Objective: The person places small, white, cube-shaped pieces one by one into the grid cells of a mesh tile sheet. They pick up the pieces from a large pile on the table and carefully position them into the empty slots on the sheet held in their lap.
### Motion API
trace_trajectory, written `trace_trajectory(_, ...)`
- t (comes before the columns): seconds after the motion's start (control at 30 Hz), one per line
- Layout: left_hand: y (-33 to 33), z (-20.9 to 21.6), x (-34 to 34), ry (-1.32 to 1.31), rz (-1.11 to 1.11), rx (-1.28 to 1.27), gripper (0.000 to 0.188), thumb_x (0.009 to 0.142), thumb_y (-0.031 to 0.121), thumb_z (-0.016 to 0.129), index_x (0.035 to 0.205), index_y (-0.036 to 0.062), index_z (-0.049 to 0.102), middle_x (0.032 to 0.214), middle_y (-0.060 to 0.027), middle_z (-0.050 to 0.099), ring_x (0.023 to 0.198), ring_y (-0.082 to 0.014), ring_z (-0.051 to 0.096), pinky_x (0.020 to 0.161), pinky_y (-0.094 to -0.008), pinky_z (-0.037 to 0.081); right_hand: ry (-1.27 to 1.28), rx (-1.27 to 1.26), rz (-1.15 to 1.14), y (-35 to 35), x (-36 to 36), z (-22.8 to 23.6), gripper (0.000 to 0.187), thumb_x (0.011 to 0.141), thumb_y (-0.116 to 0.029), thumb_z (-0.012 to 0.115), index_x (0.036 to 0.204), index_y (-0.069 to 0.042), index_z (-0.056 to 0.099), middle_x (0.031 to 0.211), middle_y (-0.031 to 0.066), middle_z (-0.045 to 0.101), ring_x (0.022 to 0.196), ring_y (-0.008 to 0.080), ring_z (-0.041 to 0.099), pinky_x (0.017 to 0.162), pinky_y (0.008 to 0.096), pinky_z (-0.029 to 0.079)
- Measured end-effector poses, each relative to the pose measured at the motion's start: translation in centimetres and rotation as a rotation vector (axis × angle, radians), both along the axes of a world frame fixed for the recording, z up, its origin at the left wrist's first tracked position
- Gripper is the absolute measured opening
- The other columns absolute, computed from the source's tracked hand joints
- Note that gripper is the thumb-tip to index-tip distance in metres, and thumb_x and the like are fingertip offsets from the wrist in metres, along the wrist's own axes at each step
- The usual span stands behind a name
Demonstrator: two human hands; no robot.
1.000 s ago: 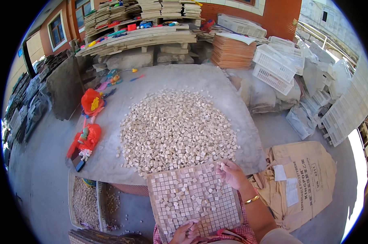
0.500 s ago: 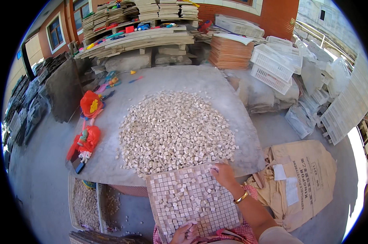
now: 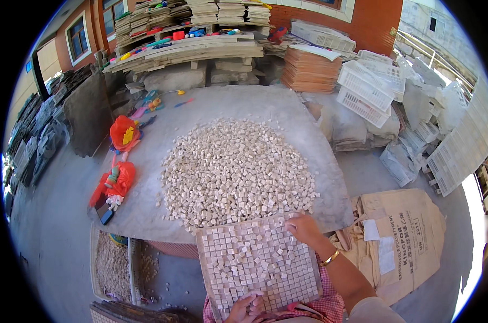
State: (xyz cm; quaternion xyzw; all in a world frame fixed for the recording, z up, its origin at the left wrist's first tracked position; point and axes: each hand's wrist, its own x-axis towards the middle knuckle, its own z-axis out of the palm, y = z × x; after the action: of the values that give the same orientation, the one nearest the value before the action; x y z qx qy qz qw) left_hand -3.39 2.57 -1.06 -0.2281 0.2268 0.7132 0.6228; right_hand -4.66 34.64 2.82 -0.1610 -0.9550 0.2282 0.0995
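Note:
A square gridded tray rests tilted against my lap, its far edge by the tabletop. Pale stone cubes fill many of its cells, and several loose cubes lie on top of them. My right hand is over the tray's far right part, fingertips pinched together; whatever is between them is too small to make out. At the near edge of the tray is my left hand, fingers curled, with its contents hidden. Just beyond the tray spreads a large heap of pale stone cubes.
The heap lies on a grey stone table. Red plastic bags and a dark phone sit along its left side. A white bin of cubes stands below left. A brown sack lies right; white crates are stacked behind.
The view has shifted slightly. My right hand has moved a little over the tray's far right part, still pinched. My left hand stays at the near edge.

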Motion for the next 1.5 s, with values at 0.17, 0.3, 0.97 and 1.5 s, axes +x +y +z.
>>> trace_trajectory(0.17, 0.3, 0.9, 0.0, 0.057, -0.023, -0.126, 0.015, 0.091, 0.017, 0.049, 0.080, 0.0065, 0.049, 0.058, 0.0038, 0.038, 0.045, -0.0052, 0.034, 0.038, -0.0162, 0.030, 0.030, -0.060, -0.162, -1.1, -0.6, 1.5, 0.018, 0.076, -0.024, 0.063, 0.080, -0.006, 0.062, 0.082, 0.0129, 0.061, 0.079, 0.0309, 0.059, 0.068, 0.0419, 0.047)
trace_trajectory(0.3, 0.7, 1.4, -0.2, 0.077, -0.049, -0.112, 0.014, 0.091, 0.017, 0.049, 0.082, 0.0061, 0.050, 0.058, 0.0037, 0.038, 0.045, -0.0052, 0.034, 0.039, -0.0159, 0.030, -0.036, -0.126, -0.234, -1.0, -1.2, -0.6, 0.019, 0.075, -0.024, 0.064, 0.078, -0.005, 0.063, 0.076, 0.0129, 0.062, 0.073, 0.0307, 0.060, 0.065, 0.0405, 0.047)
trace_trajectory(0.97, -0.1, 0.0, 0.1, 0.037, -0.020, -0.043, 0.016, 0.091, 0.020, 0.049, 0.088, 0.0037, 0.049, 0.061, 0.0026, 0.040, 0.048, -0.0047, 0.035, 0.041, -0.0156, 0.032, 0.071, -0.123, -0.110, 1.7, -0.3, 0.4, 0.013, 0.076, -0.020, 0.062, 0.080, -0.007, 0.061, 0.073, 0.0137, 0.061, 0.073, 0.0330, 0.058, 0.064, 0.0421, 0.046)
trace_trajectory(1.5, -0.5, 0.2, -0.9, 0.088, -0.044, 0.096, 0.018, 0.092, 0.019, 0.047, 0.100, 0.0055, 0.055, 0.070, 0.0002, 0.041, 0.055, -0.0073, 0.034, 0.047, -0.0190, 0.031, 0.155, -0.042, 0.011, 1.6, 0.5, -1.0, 0.019, 0.079, -0.021, 0.061, 0.091, -0.008, 0.063, 0.087, 0.0122, 0.062, 0.081, 0.0312, 0.059, 0.069, 0.0395, 0.048)
